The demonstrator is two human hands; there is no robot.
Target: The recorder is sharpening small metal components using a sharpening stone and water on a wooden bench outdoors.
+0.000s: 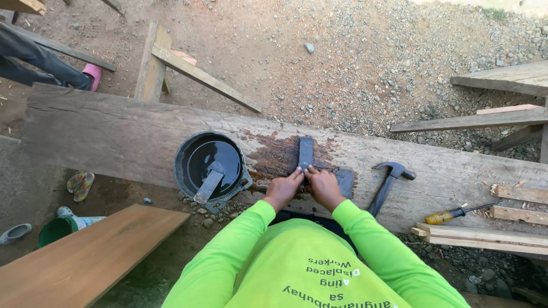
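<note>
My left hand (282,189) and my right hand (323,185) press side by side on the near end of a flat dark metal blade (306,152). The blade lies lengthwise on a dark sharpening stone (345,180) set on a wet patch of a wide weathered plank (114,137). Fingertips of both hands pinch the blade's lower end. My sleeves are bright green.
A black tub of water (212,164) with a flat metal piece in it stands left of my hands. A claw hammer (389,178) and a yellow-handled screwdriver (454,214) lie to the right. Loose boards lie around; another person's legs (40,60) are at the far left.
</note>
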